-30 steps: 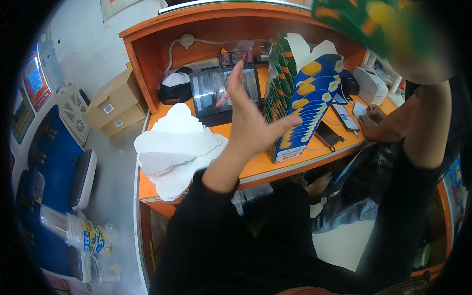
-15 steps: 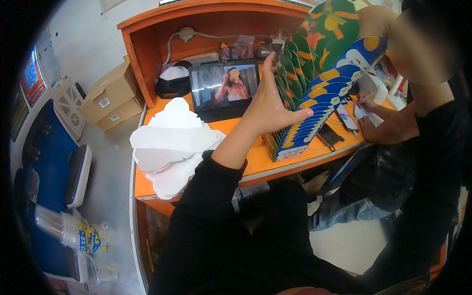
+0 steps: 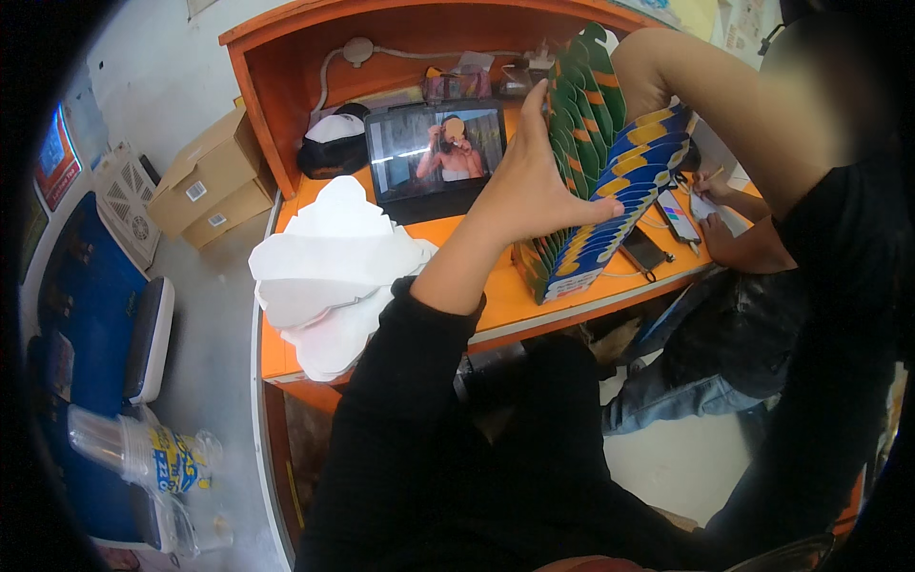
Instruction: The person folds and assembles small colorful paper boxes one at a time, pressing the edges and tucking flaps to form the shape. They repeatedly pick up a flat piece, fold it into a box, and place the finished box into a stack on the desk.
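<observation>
A nested stack of die-cut printed cardboard sleeves [image 3: 624, 181] stands tilted on the orange desk, green on the left side and blue with yellow shapes on the right. My left hand [image 3: 538, 186] grips it, thumb across the near side and fingers along the green side. At the top far end, my right hand [image 3: 643, 71] bends down into or behind the stack; its fingers are hidden. Left of the stack lies a loose pile of white cut-out sheets [image 3: 334, 257], some overlapping.
A tablet [image 3: 438, 157] showing a video stands behind the white pile, beside a black-and-white cap [image 3: 334, 143]. Phones [image 3: 643, 246] lie right of the stack, near another person's hands [image 3: 724, 210]. Cardboard boxes [image 3: 210, 176] and stacked plastic cups [image 3: 152, 453] are at left.
My right hand has come down and leftward with a green and blue sleeve, which now sits lower among the stack. My left hand stays around the stack, nearly in place.
</observation>
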### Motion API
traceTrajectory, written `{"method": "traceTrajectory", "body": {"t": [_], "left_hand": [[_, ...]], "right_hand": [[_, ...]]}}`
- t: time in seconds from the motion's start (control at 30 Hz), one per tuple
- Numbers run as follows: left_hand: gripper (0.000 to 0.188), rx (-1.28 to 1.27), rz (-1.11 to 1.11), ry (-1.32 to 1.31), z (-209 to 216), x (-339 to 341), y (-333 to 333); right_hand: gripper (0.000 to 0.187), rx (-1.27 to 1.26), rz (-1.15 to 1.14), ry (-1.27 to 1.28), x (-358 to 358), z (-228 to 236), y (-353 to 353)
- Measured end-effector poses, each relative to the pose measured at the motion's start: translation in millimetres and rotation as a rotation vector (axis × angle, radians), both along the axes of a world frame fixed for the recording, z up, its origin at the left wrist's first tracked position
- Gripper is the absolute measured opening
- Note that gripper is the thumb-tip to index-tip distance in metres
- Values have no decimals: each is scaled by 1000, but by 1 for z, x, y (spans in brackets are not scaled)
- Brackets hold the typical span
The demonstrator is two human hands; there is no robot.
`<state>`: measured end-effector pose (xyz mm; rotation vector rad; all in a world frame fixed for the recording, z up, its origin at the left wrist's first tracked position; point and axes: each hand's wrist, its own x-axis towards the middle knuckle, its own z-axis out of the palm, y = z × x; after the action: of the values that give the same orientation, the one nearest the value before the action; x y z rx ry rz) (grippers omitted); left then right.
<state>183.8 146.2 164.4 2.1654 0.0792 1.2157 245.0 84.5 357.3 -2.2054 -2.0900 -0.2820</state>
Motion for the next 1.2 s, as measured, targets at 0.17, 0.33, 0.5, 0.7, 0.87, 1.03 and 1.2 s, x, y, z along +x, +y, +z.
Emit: {"method": "traceTrajectory", "body": {"t": [0.17, 0.33, 0.5, 0.7, 0.87, 1.03, 1.2], "left_hand": [[139, -3, 5, -17, 0, -6, 4], [127, 63, 217, 8, -25, -31, -23], [53, -5, 83, -28, -78, -112, -62], [12, -444, -470, 256, -136, -201, -101], [18, -568, -376, 324, -153, -243, -107], [22, -682, -389, 318, -163, -258, -106], [27, -665, -436, 330, -169, -254, -104]], "right_hand": [[25, 38, -23, 91, -8, 11, -9], [23, 210, -39, 287, -45, 36, -74], [26, 672, 652, -154, -23, -57, -76], [32, 217, 678, 627, -114, -244, 54], [42, -130, 676, 417, -134, -278, 99], [37, -148, 687, 442, -136, -272, 107], [33, -63, 735, 309, -140, -277, 107]]}}
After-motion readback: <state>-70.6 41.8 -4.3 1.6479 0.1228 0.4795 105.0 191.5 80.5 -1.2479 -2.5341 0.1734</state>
